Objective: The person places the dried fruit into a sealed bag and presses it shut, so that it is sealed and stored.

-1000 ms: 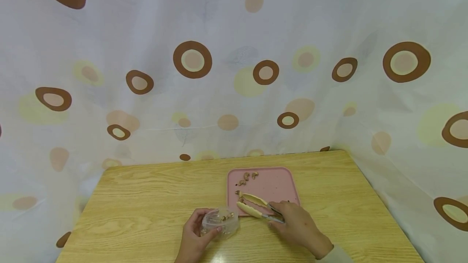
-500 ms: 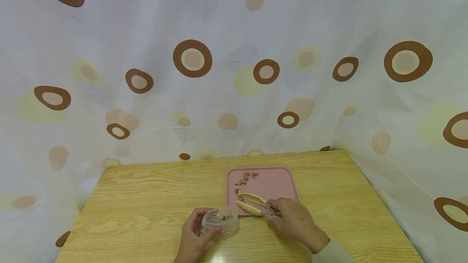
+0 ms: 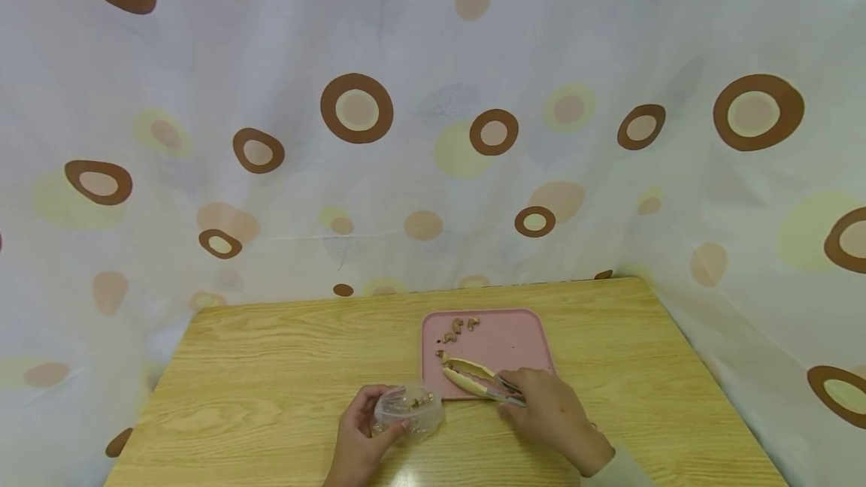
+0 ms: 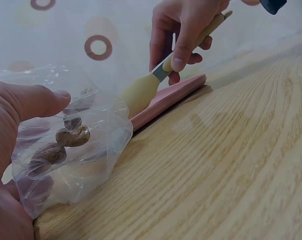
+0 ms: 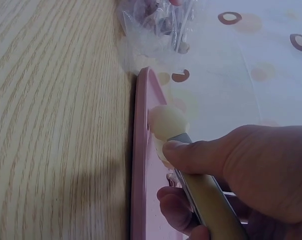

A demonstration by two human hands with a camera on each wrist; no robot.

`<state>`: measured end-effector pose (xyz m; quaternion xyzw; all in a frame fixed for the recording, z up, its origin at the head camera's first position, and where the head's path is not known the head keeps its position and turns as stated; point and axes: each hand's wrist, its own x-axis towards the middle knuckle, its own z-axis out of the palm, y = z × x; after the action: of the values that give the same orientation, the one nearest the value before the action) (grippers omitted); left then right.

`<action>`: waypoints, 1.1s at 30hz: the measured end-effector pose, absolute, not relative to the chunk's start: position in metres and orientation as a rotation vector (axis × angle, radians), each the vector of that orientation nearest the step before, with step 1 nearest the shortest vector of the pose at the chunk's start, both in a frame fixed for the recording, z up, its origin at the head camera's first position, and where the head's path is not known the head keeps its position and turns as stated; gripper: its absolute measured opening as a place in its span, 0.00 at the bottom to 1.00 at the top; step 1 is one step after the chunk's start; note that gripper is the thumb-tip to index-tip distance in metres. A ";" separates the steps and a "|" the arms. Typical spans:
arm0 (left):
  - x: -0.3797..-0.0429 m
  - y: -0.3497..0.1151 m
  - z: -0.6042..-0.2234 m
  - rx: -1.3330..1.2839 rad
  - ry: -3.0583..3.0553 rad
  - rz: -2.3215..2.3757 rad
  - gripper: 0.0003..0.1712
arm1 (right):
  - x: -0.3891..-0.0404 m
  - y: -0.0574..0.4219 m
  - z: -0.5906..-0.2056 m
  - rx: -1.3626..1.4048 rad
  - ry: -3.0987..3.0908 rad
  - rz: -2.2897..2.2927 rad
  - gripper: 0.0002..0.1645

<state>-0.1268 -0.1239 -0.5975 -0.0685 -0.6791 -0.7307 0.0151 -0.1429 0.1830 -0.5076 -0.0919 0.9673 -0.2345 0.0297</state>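
Note:
My left hand point(image 3: 360, 431) holds a clear plastic bag point(image 3: 409, 423), thumb on its near side. Brown-skinned cashews point(image 4: 73, 136) show through the film in the left wrist view. With my right hand point(image 3: 553, 413) I grip metal tongs point(image 3: 468, 383) with cream tips, thumb on one arm and fingers under the other. The tips are slightly apart, low over the left part of a pink tray point(image 3: 517, 344), beside a cashew point(image 3: 442, 354). Whether anything sits between them is hard to tell. Several other cashews point(image 3: 458, 326) lie toward the tray's far left.
The tray stands on a wood-grain table point(image 3: 284, 367), just right of the bag. A patterned white curtain point(image 3: 419, 194) hangs behind the table and along its sides. Small dark crumbs are scattered on the tray.
The tongs' tips have drawn closer together at the left of the tray, the near arm moving inward. My left hand and the bag have stayed put.

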 end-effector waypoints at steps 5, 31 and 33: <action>-0.127 -0.124 -0.598 -0.192 -2.124 -2.271 0.29 | -0.142 0.187 -0.507 -0.289 2.984 -0.761 0.27; -0.128 -0.124 -0.598 -0.223 -2.138 -2.236 0.27 | -0.130 0.199 -0.492 -0.378 2.955 -0.881 0.30; -0.128 -0.124 -0.598 -0.213 -2.141 -2.242 0.27 | -0.129 0.199 -0.490 -0.401 2.957 -0.887 0.30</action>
<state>-0.1276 -0.1240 -0.5979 -0.0687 -0.6889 -0.7214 0.0173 -0.1290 0.1988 -0.4899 -0.1289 0.9497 -0.2850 0.0142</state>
